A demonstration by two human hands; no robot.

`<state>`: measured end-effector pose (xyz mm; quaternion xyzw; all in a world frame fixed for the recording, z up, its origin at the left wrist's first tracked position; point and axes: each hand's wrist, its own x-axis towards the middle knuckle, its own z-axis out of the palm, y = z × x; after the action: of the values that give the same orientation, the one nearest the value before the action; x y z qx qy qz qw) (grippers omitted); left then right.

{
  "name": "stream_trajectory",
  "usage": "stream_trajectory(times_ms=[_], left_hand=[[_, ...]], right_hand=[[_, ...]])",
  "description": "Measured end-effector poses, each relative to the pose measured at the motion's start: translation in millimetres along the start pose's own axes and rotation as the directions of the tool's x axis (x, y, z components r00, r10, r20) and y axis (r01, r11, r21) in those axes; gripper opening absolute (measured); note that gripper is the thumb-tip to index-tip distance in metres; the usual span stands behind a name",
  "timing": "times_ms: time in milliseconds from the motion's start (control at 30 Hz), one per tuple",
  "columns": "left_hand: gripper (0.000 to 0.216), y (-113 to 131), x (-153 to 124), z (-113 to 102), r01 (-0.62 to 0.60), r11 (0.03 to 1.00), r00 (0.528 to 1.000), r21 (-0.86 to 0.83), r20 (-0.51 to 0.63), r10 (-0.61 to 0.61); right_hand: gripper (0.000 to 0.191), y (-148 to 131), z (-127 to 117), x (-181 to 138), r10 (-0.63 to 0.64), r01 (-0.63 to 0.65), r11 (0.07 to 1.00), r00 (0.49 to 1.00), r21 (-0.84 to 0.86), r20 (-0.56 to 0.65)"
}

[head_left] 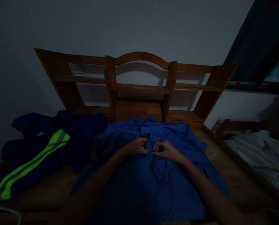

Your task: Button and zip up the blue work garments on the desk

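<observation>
A blue shirt (176,181) lies spread over the wooden table, its collar end toward the shelf at the back. Both hands pinch its cloth near the middle, along what looks like the front opening. My left hand (137,145) closes thumb and fingers on a fold of the fabric. Just to its right, my right hand (165,150) grips the cloth with thumb and fingertips, close to the left fingertips. Whether a button sits between the fingers is too dark and small to make out.
To the left lies a dark blue garment (76,131) with a yellow-green reflective stripe (36,161). A wooden shelf (139,89) stands along the table's back against the wall. Beyond the right table edge is a bed-like frame (242,125) with pale plastic or cloth (258,150).
</observation>
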<state>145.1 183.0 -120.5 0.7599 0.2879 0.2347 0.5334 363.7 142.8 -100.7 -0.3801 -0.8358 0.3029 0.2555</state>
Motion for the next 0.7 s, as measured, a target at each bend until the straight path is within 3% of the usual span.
stream_trajectory(times_ms=[400, 700], left_hand=[[0.029, 15.8, -3.3, 0.0, -0.012, 0.996, 0.999, 0.094, -0.051, 0.016], [0.043, 8.3, 2.2, -5.4, -0.034, 0.993, 0.997, 0.112, -0.058, 0.041]], right_hand=[[0.031, 5.0, 7.0, 2.3, 0.024, -0.020, 0.997, 0.998, 0.070, -0.053], [0.030, 4.9, 7.4, 3.3, 0.050, -0.047, 0.991, 0.999, 0.126, -0.015]])
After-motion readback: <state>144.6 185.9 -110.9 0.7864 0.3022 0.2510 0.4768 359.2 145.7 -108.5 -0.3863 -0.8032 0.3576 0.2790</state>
